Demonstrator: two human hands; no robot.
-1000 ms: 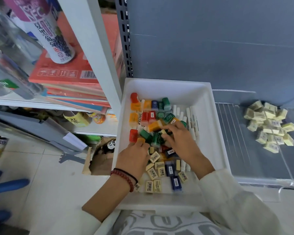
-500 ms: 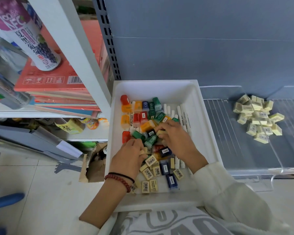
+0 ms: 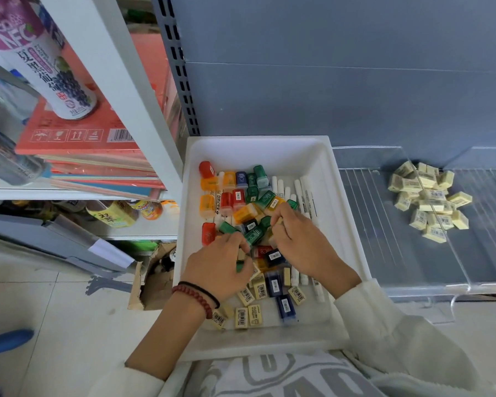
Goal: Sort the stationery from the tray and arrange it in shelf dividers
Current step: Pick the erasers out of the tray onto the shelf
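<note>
A white tray point(image 3: 269, 146) rests on my lap against the grey shelf back. It holds several coloured sharpeners point(image 3: 242, 213), white markers point(image 3: 304, 193), dark blue cases point(image 3: 285, 306) and yellow erasers point(image 3: 248, 316). My left hand point(image 3: 218, 270) is curled in the middle of the tray with a yellow eraser pinched in its fingers. My right hand point(image 3: 301, 242) is just to its right, fingertips closed on a pale eraser among the green sharpeners. A pile of yellow erasers point(image 3: 430, 202) lies in the clear shelf divider point(image 3: 441, 242) to the right.
A white shelf post point(image 3: 121, 81) stands left of the tray, with stacked red books point(image 3: 83, 133) and a drink can point(image 3: 40, 58) behind it. Bottles point(image 3: 112, 217) sit on the lower shelf. An open cardboard box point(image 3: 152, 277) lies on the tiled floor.
My left hand has moved up the tray toward my right hand, and both now work close together among the green sharpeners. The eraser pile on the shelf is unchanged.
</note>
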